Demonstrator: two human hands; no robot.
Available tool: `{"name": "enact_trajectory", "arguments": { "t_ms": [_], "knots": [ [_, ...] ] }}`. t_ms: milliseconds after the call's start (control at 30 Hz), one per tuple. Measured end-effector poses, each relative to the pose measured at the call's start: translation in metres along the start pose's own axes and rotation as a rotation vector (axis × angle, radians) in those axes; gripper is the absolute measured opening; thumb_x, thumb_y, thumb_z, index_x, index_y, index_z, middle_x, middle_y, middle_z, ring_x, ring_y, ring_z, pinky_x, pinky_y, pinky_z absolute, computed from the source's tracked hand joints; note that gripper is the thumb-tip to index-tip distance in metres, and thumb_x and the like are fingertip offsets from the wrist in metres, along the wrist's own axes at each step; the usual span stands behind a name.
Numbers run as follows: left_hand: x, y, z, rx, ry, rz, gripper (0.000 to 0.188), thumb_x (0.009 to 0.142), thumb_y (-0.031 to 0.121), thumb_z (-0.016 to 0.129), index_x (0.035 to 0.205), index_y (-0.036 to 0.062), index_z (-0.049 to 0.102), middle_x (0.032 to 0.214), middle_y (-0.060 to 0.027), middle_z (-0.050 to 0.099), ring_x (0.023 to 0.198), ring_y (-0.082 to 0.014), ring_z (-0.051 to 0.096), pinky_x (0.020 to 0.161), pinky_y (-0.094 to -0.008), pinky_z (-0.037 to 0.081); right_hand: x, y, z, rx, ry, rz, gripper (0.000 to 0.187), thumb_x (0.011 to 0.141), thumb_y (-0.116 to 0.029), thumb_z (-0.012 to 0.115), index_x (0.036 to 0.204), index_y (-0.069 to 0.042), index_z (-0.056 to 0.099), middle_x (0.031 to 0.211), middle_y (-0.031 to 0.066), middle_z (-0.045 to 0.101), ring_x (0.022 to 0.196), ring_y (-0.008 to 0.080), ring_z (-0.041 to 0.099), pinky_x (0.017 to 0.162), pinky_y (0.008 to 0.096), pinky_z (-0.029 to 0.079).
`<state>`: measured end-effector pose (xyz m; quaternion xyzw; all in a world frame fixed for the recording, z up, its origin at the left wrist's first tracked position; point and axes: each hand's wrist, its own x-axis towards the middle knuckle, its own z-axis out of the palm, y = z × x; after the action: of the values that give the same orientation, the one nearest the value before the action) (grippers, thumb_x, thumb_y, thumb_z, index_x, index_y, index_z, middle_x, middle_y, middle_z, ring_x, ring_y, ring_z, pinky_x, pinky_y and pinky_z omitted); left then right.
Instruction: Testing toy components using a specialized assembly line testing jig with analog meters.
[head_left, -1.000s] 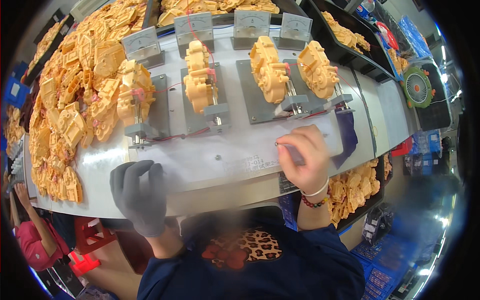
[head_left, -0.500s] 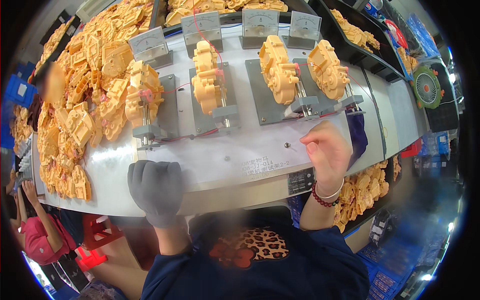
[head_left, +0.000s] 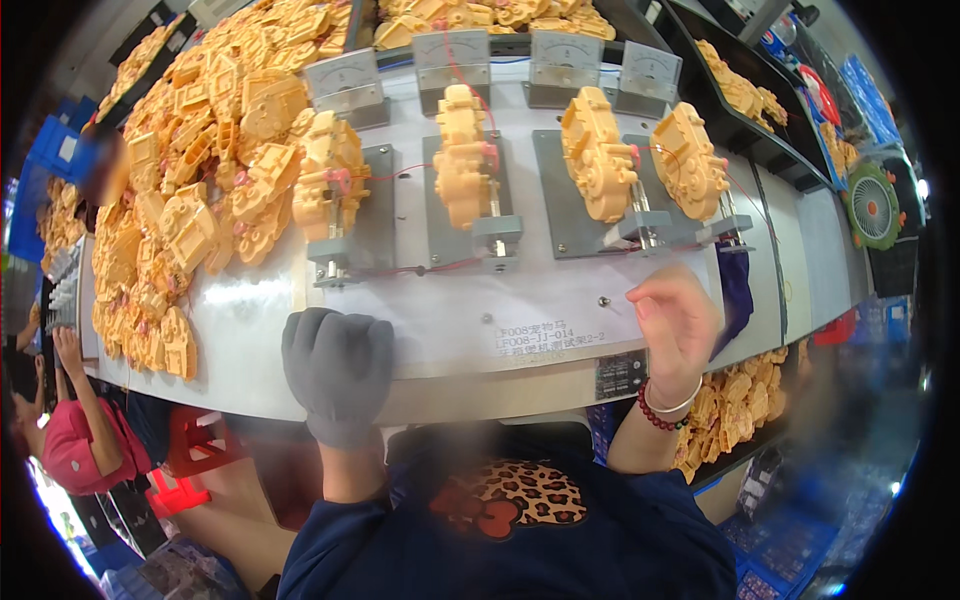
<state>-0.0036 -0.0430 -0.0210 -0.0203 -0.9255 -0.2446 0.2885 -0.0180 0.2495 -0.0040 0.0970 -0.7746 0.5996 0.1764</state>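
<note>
My left hand (head_left: 338, 375), in a grey glove, rests at the table's front edge with its fingers curled in; its palm side is hidden. Bare but for a white bangle and a beaded bracelet at the wrist, my right hand (head_left: 680, 325) has its fingers bent together, with nothing showing in them. A small metal toggle switch (head_left: 604, 301) stands just left of its fingertips, apart from them. Beyond the hands, yellow plastic gearbox housings (head_left: 329, 178), (head_left: 464, 160), (head_left: 598, 158), (head_left: 690, 165) sit upright on grey test stands (head_left: 548, 195), with red wires attached.
Analog panel meters (head_left: 452, 65) stand behind the stands. A large heap of yellow housings (head_left: 190, 210) covers the table's left side. Black trays (head_left: 740, 150) with more housings lie at the back right. A green fan (head_left: 874, 205) stands far right. Another person (head_left: 85, 440) works at far left.
The whole view has shifted, so the table and stands appear farther right and slightly lower. Both hands keep nearly the same pose and place at the table.
</note>
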Motion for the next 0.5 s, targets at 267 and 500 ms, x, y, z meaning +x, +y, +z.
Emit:
{"name": "enact_trajectory", "arguments": {
  "t_ms": [267, 500],
  "knots": [
    [0.005, -0.013, -0.009, -0.228, -0.158, 0.059, 0.011, 0.074, 0.011, 0.072, 0.078, 0.0099, 0.062, 0.076, -0.0092, 0.056, 0.073, -0.0306, 0.055, 0.067, -0.0415, 0.044, -0.013, 0.022, -0.011, -0.105, 0.051, 0.005, 0.007, 0.085, -0.002, 0.058, 0.085, 0.005, 0.060, 0.081, 0.0075, 0.052, 0.076, 0.0153, 0.048, 0.071, 0.0245, 0.037],
    [0.007, -0.027, -0.016, -0.291, -0.178, 0.030, 0.012, 0.077, 0.015, 0.074, 0.088, 0.0119, 0.069, 0.086, -0.0068, 0.062, 0.082, -0.0278, 0.061, 0.073, -0.0390, 0.051, -0.008, 0.019, -0.010, -0.086, -0.027, -0.011, 0.009, 0.089, -0.003, 0.052, 0.087, 0.004, 0.056, 0.084, 0.0068, 0.048, 0.077, 0.0142, 0.044, 0.072, 0.0247, 0.036]
  ]
}}
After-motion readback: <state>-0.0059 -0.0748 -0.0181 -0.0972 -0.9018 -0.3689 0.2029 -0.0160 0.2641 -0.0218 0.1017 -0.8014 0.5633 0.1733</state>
